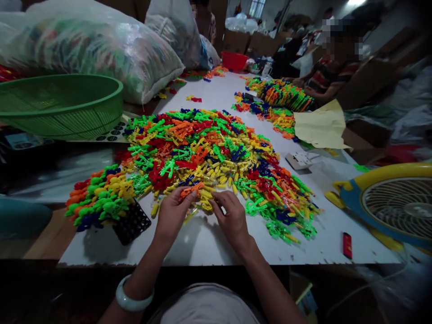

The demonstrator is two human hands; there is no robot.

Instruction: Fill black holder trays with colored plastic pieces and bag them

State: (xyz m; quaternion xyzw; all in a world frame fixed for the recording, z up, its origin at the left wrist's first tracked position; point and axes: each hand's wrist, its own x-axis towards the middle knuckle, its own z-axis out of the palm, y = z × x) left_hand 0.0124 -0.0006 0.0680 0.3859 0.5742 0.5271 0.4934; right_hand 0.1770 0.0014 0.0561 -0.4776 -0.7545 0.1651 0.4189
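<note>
A big pile of small plastic toy pieces (202, 139) in green, orange, red, blue and yellow covers the middle of the white table. At its near edge, my left hand (172, 213) pinches an orange plastic toy piece (191, 191) between thumb and fingers. Close beside it, my right hand (232, 218) has thumb and forefinger closed at the end of a yellow piece (206, 194); its exact shape is too small to make out. Left of my hands, a black grid rack (133, 222) lies tilted next to a cluster of round-headed toy pieces (101, 198).
A green basket (64, 105) and stuffed clear bags (101, 49) stand at left. A yellow-and-blue fan (398, 202), a red lighter-like object (347, 245) and a white power strip (299, 160) are at right. Another person (337, 76) sits by more toy pieces at far right.
</note>
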